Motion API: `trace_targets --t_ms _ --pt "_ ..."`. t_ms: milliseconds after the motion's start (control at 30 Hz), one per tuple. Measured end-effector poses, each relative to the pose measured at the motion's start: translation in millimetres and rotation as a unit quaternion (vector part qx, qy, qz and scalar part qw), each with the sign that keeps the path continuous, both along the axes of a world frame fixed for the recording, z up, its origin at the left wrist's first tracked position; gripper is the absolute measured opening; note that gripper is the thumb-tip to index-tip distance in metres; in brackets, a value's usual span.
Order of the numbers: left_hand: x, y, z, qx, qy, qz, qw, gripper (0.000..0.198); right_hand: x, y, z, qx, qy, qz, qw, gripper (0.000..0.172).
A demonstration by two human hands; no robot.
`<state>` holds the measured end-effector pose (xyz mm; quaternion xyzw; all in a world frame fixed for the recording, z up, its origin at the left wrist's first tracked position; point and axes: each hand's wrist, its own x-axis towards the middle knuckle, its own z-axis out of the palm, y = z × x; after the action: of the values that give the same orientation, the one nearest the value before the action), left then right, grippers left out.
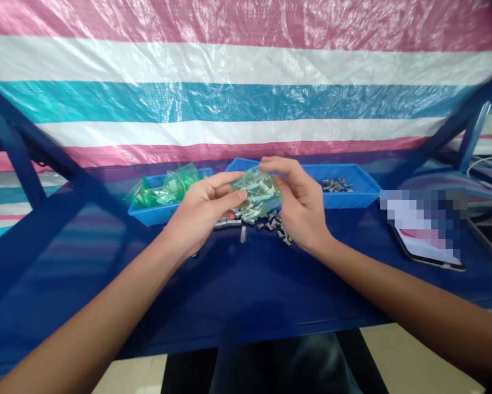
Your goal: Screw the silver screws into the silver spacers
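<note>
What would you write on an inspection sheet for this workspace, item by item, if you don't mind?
Surface: blue tabletop, glossy, with loose metal pieces below the hands.
Job's things: clear green packet in hand, exact contents hard to make out; left blue tray heaped with green packets; right blue tray with small metal parts.
Clutter: phone-like device at right, screen pixelated.
Hands: left hand and right hand both hold the packet.
Cables: pale, cable-like loop at far right.
Surroundings: striped sheet behind; blue frame bars at both sides.
</note>
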<state>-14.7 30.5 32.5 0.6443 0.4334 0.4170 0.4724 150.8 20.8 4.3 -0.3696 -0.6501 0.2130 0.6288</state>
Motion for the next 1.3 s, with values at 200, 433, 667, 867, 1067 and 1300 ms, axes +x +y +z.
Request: trace_targets --t_ms 200,433,667,867,1067,1300 --pt "-1 -8 -5.6 0.373 0.226 0.151 0.887 0.009 -4 3 4.5 -0.271 0.127 0.074 0.951 0.039" --pt "-1 -14 -3.6 0.458 0.276 0.160 0.830 0.014 -10 -17 23.9 -0.224 0.157 0.139 0.952 0.019" --pt "-43 26 13.2 0.376 0.352 0.218 0.829 0.027 4 -1 22.5 -0.178 0.036 0.020 0.983 0.017" --pt "-57 42 -3.2 0.300 0.400 0.196 0.843 0.034 -22 30 42.2 -0.249 -0.076 0.070 0.963 0.011" --pt "-58 41 -1.2 0.293 0.408 0.110 0.858 0.028 -60 57 55.8 -0.224 -0.257 0.030 0.940 0.017" --pt "-63 42 -2.4 0.289 0.431 0.148 0.842 0.030 -92 68 60.3 -0.229 -0.417 0.027 0.879 0.007"
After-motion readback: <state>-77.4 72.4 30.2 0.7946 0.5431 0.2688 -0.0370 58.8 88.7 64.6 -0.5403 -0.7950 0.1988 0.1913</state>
